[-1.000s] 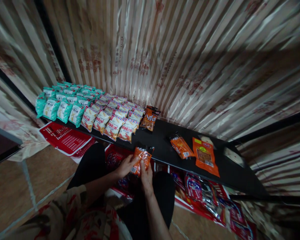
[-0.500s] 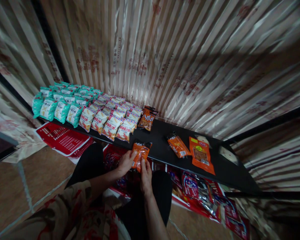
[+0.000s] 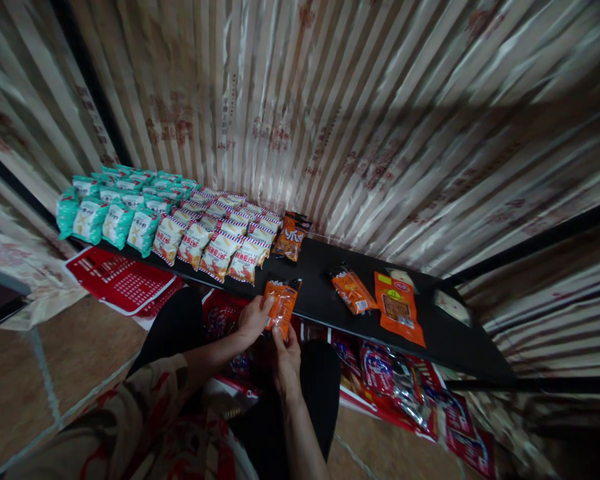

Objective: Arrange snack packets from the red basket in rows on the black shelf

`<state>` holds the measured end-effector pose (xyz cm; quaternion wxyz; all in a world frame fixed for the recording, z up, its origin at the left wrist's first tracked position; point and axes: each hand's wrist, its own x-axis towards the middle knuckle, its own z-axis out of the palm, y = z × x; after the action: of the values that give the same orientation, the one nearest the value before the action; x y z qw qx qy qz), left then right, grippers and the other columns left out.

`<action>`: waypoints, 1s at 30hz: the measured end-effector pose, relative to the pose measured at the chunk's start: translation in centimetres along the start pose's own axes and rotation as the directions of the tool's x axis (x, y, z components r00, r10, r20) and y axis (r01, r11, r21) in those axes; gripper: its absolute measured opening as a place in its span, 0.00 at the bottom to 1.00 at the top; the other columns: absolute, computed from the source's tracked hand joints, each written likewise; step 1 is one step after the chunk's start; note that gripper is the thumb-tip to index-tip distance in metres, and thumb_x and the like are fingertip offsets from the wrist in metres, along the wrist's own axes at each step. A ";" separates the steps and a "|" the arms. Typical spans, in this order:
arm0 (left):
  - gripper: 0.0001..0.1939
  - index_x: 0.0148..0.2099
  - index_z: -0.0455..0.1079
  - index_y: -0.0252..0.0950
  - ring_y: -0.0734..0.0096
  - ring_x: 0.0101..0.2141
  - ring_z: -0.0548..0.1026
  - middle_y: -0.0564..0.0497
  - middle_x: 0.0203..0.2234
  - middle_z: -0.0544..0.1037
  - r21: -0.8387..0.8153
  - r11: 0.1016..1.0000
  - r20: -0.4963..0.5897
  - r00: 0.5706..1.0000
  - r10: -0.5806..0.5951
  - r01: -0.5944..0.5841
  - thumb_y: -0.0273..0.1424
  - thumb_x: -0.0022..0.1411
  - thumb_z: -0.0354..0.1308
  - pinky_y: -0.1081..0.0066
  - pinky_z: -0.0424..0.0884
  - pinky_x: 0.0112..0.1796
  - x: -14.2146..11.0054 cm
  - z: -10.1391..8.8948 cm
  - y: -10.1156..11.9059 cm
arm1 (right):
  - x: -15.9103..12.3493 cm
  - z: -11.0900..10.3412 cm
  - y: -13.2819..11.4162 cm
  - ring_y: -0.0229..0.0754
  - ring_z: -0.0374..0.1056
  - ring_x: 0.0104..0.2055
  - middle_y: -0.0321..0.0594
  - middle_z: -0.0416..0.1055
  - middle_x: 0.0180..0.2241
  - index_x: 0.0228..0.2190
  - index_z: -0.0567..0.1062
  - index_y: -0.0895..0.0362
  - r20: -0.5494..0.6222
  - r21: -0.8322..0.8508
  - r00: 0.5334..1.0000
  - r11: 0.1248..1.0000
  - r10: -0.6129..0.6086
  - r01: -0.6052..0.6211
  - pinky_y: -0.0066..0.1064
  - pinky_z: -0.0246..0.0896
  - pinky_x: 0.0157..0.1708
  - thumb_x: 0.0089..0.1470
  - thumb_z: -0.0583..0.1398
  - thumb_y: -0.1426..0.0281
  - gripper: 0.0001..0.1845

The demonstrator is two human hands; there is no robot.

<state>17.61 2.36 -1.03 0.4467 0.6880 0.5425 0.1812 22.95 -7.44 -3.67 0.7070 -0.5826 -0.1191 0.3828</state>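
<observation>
Between my two hands, at the front edge of a black shelf [image 3: 315,293], is an orange snack bag [image 3: 283,298] with black ends. My left hand [image 3: 254,319] is closed on its left side, thumb on the front. My right hand [image 3: 287,353] grips its lower end, with the thumb on the front and the other fingers partly hidden. Behind it on the shelf, a similar orange bag [image 3: 290,240] stands upright. Another orange bag [image 3: 353,290] lies to the right, beside a larger flat orange packet [image 3: 399,307].
Rows of white-and-red snack bags [image 3: 215,253] and teal snack bags [image 3: 115,223] fill the shelf's left part. Two pale objects, one a flat piece [image 3: 453,307], lie at the right. Below are a red basket [image 3: 125,280] and red packets [image 3: 380,370]. A striped curtain [image 3: 300,120] hangs behind.
The view has shifted slightly. My right hand has slid a little lower on the orange snack bag, its thumb now near the bottom end. Both hands still hold the bag.
</observation>
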 end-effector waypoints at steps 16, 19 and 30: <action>0.21 0.53 0.62 0.37 0.59 0.46 0.73 0.43 0.44 0.75 0.038 0.999 0.019 1.000 0.003 -0.004 0.41 0.65 0.40 0.67 0.64 0.45 -0.4 -0.3 1.9 | -0.3 1.1 -2.0 0.42 0.72 0.38 0.39 0.75 0.37 0.53 0.63 0.52 -0.021 0.152 0.997 0.986 0.070 -0.066 0.34 0.66 0.39 0.41 0.65 0.59 0.38; 0.22 0.55 0.61 0.36 0.60 0.48 0.72 0.43 0.47 0.74 0.021 1.000 0.010 1.000 0.012 -0.012 0.42 0.65 0.42 0.67 0.64 0.46 -0.3 -0.2 1.7 | 0.0 1.1 -1.9 0.42 0.72 0.37 0.39 0.75 0.36 0.53 0.63 0.51 -0.027 0.143 0.996 0.986 0.086 -0.081 0.34 0.66 0.38 0.40 0.65 0.58 0.38; 0.18 0.53 0.61 0.33 0.65 0.48 0.71 0.43 0.46 0.73 0.054 0.993 -0.097 0.989 0.112 -0.107 0.34 0.65 0.45 0.69 0.64 0.48 -0.7 0.3 1.8 | 0.5 0.6 -2.0 0.46 0.68 0.47 0.43 0.73 0.43 0.54 0.64 0.56 -0.092 -0.091 0.993 0.994 -0.071 0.062 0.35 0.62 0.46 0.40 0.64 0.58 0.39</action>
<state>18.65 1.60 0.40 0.3914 0.7174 0.5299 0.2263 23.76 -6.73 -1.78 0.6978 -0.6265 -0.1215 0.3253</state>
